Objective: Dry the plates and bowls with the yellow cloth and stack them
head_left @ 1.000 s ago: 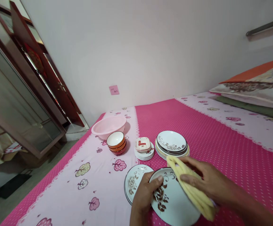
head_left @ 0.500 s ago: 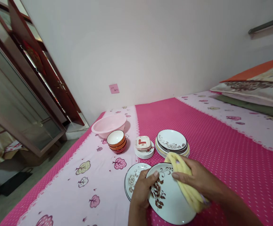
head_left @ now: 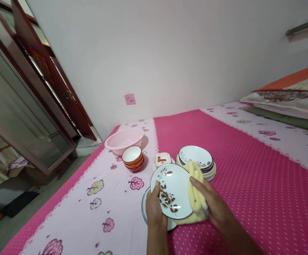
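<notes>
Left hand (head_left: 155,205) grips a round white ceramic plate with a dark rim and brown flowers (head_left: 179,187) by its left edge, thumb on the face; the right hand (head_left: 211,200) is closed on a soft yellow cloth (head_left: 196,187) folded over the opposite edge. Both work above a bed (head_left: 249,184) spread with pink dotted fabric. Half a second ago the plate sat lower and nearer the wearer, the cloth along its right side; now it is raised, and cloth also shows below it, so wiping seems to have reached the rim and perhaps the back. Cloth covers part of the tall stack of round plates (head_left: 195,156) behind. Similar plates (head_left: 172,225) underneath show only at their edges. Small white plates under the square white dish (head_left: 162,160) are nearly hidden. The left fingers behind the plate cannot be seen.
</notes>
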`<state>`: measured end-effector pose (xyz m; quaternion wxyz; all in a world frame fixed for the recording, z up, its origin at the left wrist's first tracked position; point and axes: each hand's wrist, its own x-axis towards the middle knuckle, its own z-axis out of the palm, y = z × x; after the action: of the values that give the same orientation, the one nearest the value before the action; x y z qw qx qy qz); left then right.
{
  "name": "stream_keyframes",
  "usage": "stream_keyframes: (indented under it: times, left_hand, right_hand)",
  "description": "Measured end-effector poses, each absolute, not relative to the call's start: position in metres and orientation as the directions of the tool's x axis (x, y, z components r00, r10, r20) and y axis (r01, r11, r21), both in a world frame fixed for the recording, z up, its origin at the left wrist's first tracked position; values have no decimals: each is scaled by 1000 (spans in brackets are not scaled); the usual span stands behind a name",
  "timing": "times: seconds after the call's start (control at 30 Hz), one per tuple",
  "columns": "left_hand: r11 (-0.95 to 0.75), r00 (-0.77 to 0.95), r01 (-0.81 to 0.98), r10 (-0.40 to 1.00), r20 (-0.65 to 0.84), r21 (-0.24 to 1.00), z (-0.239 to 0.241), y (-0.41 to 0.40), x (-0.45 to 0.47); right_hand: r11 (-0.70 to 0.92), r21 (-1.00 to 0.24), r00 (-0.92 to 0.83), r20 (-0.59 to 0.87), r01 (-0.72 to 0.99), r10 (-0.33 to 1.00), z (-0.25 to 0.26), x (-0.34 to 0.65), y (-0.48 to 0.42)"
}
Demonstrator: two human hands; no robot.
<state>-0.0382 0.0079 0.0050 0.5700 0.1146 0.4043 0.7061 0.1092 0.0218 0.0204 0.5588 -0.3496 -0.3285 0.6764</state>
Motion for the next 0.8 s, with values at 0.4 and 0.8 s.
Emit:
stream_keyframes:
  times: [0.4,0.8]
  left_hand:
    - [-86,-472,-658,821,-321,748,6,7,-19]
    - [-30,-238,-444,968,-85,896,11,1,-54]
  right_hand:
    - [-222,-746,-117,-192,-628,974,-3,82,22]
    - [-149,-925,-254,-60,-348,965,6,130,26]
